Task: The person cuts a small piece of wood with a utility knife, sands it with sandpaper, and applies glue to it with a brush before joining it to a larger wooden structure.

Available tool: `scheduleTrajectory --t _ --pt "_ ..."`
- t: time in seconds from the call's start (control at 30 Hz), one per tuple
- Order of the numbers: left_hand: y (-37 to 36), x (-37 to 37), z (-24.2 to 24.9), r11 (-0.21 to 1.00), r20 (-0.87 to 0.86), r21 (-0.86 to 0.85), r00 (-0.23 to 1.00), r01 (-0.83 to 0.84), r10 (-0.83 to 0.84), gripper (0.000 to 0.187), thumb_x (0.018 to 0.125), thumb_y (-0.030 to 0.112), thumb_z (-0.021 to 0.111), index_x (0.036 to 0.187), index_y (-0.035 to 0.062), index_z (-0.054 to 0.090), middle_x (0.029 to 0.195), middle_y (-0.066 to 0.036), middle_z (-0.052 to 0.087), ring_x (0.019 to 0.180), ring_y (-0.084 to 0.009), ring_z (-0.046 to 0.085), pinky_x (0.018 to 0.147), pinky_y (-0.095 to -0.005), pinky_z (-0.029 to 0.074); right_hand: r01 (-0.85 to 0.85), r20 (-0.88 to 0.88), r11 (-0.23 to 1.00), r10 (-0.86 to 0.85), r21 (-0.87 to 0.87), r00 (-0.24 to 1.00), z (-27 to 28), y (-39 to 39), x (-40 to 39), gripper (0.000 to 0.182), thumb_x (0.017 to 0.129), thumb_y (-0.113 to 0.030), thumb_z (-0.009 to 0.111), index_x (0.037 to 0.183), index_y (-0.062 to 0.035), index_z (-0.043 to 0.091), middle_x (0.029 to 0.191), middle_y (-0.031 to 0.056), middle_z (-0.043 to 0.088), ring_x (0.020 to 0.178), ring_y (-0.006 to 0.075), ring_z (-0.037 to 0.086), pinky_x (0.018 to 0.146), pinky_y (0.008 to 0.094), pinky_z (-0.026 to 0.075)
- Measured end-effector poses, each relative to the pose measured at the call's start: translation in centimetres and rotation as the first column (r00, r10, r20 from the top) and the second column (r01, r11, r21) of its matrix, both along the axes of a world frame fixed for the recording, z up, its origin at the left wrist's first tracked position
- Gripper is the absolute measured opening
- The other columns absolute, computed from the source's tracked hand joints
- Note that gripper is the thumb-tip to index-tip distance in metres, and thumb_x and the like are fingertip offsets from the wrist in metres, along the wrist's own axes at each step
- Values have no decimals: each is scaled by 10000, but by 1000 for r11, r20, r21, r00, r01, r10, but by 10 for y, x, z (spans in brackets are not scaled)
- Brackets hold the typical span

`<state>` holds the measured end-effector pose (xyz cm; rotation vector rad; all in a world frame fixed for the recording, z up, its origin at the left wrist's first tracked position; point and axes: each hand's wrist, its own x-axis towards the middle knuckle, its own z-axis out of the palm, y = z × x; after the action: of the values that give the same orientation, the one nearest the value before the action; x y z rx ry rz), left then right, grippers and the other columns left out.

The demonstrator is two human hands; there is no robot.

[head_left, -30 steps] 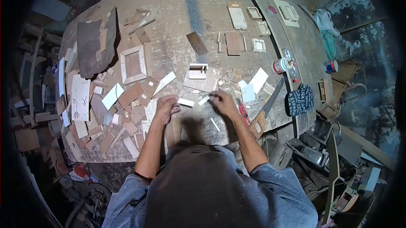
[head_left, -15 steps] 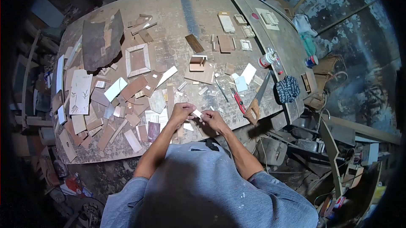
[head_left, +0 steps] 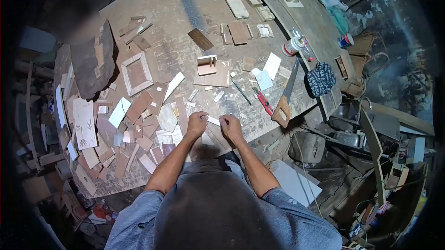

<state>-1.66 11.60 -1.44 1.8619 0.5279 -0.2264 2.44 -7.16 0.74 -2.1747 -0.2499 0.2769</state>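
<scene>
A small pale wood strip (head_left: pixel 213 120) spans the gap between my hands at the table's near edge. My left hand (head_left: pixel 197 124) is closed, pinching the strip's left end. At the other end, my right hand (head_left: pixel 231 126) also grips it with fingers and thumb. Beyond them a small wooden assembly with upright sides (head_left: pixel 206 66) stands on a flat brown board (head_left: pixel 218 80). Tiny pale offcuts (head_left: pixel 219 96) and a dark pencil (head_left: pixel 241 92) lie between that board and my hands. To the right are a red utility knife (head_left: pixel 263 102) and a handsaw (head_left: pixel 282 111) with a wooden handle.
Wood scraps (head_left: pixel 140 106) crowd the left side, around a wooden frame (head_left: pixel 124 76) and a dark ragged sheet (head_left: pixel 92 64). A white bottle (head_left: pixel 293 46) and a dark lettered cap (head_left: pixel 320 80) sit at the right. Small wooden pieces (head_left: pixel 238 7) lie farther back.
My view has tilted and shifted, so the table appears turned. My hands have drawn slightly apart, and more of the strip shows between them. Both still hold it.
</scene>
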Motion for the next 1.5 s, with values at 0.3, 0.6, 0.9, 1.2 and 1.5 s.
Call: scheduleTrajectory --t 0.3,0.6,0.9,1.2,1.5 --pt "24 38 28 865 186 502 973 23 -133 173 888 87 655 981 -40 727 972 -265 678 919 -447 660 828 -479 529 118 259 992 -104 -42 960 -3 59 68 190 895 -99 605 1025 17 682 983 228 655 922 434 626 822 485 505" --pt "18 89 51 769 58 622 970 151 -237 176 908 139 668 1020 5 690 1010 -196 641 871 -425 664 754 -508 530 262 279 869 -151 -420 948 -23 66 59 289 811 -215 699 1044 -61 626 990 179 617 888 410 635 751 517 512" --pt "33 81 52 845 241 535 959 -6 -146 191 904 156 667 1025 19 722 996 -206 686 913 -410 666 820 -471 524 474 34 877 -477 76 878 -17 2 23 118 926 -117 600 905 -7 634 776 96 589 754 216 577 680 373 475" --pt "91 103 32 900 308 406 951 -157 26 233 907 100 673 1068 -61 723 1010 -245 722 945 -347 704 872 -403 533 479 114 868 -467 -133 877 -21 -69 11 232 949 -173 602 1076 1 688 989 209 680 963 404 649 854 446 508" --pt "110 150 23 978 298 187 954 -90 31 452 866 57 708 1299 -39 621 1114 -166 718 951 -215 681 894 -329 535 63 172 987 -38 -144 984 -5 -27 75 247 900 -97 621 1137 -42 660 1109 166 606 1016 391 621 860 461 521"
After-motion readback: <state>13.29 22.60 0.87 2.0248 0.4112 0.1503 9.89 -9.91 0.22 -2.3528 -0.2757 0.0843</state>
